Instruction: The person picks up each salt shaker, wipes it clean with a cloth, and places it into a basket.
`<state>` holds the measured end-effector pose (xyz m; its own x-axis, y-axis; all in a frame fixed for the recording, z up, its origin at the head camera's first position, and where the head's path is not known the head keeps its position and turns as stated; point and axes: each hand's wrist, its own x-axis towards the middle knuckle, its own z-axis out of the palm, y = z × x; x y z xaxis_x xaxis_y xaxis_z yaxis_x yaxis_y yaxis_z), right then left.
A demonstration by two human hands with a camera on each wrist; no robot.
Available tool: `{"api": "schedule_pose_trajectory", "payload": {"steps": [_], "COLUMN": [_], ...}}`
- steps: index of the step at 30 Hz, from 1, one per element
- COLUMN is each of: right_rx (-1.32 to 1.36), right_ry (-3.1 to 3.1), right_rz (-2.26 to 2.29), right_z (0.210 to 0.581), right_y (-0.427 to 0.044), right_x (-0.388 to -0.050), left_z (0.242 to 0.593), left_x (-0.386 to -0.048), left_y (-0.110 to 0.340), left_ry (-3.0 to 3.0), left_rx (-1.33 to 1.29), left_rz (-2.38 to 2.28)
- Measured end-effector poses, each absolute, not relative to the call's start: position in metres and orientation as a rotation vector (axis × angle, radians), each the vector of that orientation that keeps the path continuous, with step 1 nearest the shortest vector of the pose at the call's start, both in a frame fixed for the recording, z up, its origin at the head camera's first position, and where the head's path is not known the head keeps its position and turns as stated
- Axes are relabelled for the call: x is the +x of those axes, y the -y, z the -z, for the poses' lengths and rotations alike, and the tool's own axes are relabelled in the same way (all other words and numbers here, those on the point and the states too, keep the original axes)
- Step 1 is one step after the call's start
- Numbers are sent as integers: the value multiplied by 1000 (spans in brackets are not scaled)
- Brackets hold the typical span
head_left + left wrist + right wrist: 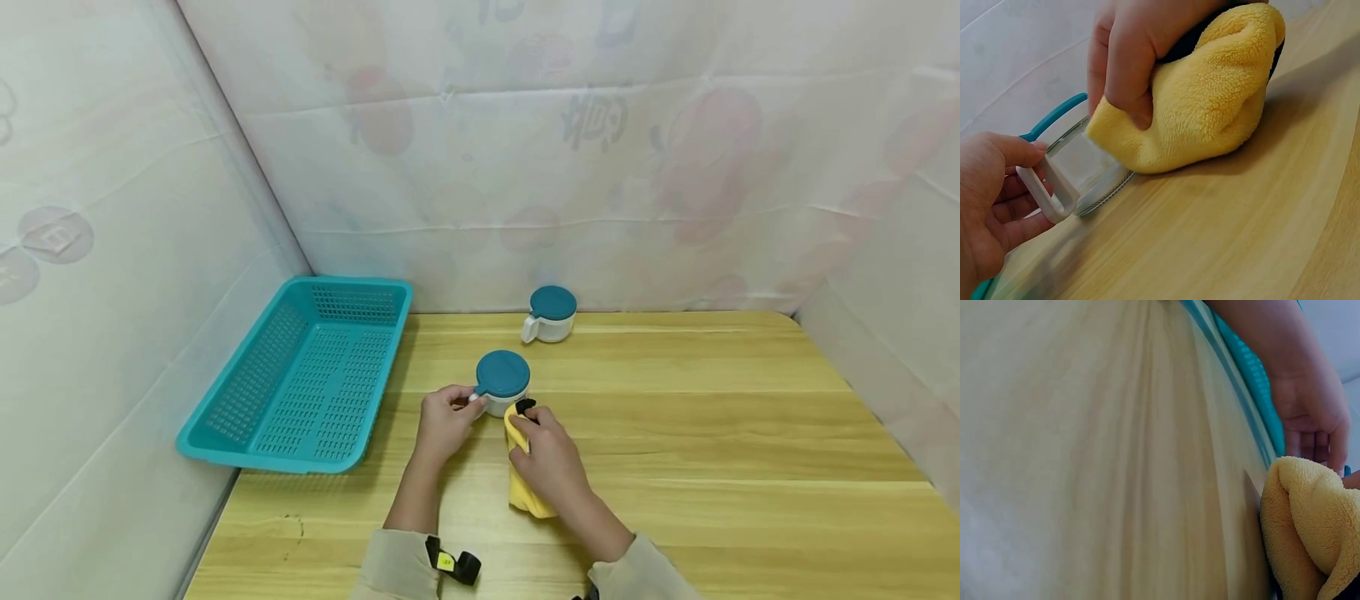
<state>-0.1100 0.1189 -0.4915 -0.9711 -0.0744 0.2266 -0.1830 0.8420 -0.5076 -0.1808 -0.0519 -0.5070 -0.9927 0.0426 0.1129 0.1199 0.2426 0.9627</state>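
A clear container with a blue lid (502, 373) stands on the table, its white handle (1047, 190) pinched by my left hand (444, 423), (991, 200). My right hand (551, 462), (1138, 53) grips a folded yellow cloth (525, 492), (1210, 94) with a dark back side. In the left wrist view the cloth covers part of the container's side. The right wrist view shows the cloth (1313, 525) at the lower right, with my left hand (1313, 419) beyond it; the right hand is mostly hidden there.
A second blue-lidded container (553, 303) with a white handle stands farther back, near the fabric wall (487, 167). To the left lies a turquoise basket (318, 387) with nothing in it. The wooden table (712, 417) extends to the right.
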Motion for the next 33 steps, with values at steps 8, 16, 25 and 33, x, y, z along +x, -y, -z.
{"api": "schedule_pose_trajectory", "payload": {"steps": [8,16,25,33], "right_rx": [407,724,583,364], "right_ry": [2797,2711,2676,2622], "right_rz": [-754,-553,-873,-1079], "right_z": [491,489,489,493], "right_y": [-115,-120,-129,-136], "right_x": [-106,-107,-122,-128], "left_z": [506,508,507,505], "left_x": [-181,-183,-182,-183], "left_y": [52,52,52,53], "left_ry": [2428,2437,2452,2470], "left_rx": [-153,-139,-147,-177], "left_rz": [1873,1863,1850,1822]}}
